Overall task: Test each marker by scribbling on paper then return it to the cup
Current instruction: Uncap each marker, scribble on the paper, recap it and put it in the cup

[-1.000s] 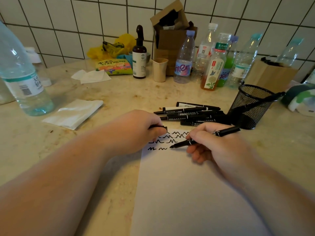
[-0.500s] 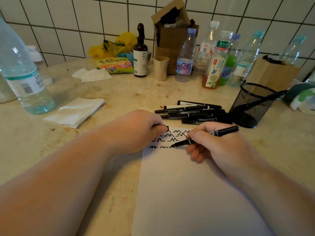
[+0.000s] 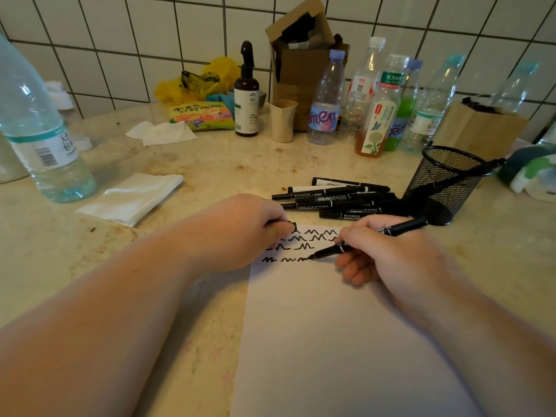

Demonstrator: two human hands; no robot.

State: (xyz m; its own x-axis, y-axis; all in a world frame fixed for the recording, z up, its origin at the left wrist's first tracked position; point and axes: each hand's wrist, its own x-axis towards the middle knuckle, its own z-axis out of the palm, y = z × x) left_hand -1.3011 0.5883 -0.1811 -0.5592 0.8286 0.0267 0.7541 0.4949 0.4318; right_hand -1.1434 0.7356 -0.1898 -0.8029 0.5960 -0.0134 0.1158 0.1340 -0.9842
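A white sheet of paper (image 3: 331,341) lies on the counter, with rows of black squiggles at its far end. My right hand (image 3: 388,251) grips an uncapped black marker (image 3: 400,228), whose tip touches the paper at the end of the lowest row. My left hand (image 3: 240,230) rests on the sheet's far left corner and pinches a small black marker cap (image 3: 293,226). Several capped black markers (image 3: 334,198) lie in a pile behind the paper. A black mesh cup (image 3: 445,185) stands to their right with one marker leaning in it.
A large water bottle (image 3: 39,139) stands at the far left, with folded tissue (image 3: 132,198) beside it. Bottles (image 3: 376,115), a brown pump bottle (image 3: 246,100), a beige cup (image 3: 282,120) and a cardboard box (image 3: 301,55) line the tiled wall. A wooden box (image 3: 478,127) stands behind the mesh cup.
My right hand has drawn another squiggle, lengthening the lowest row to the right. My left hand has stayed on the paper's corner.
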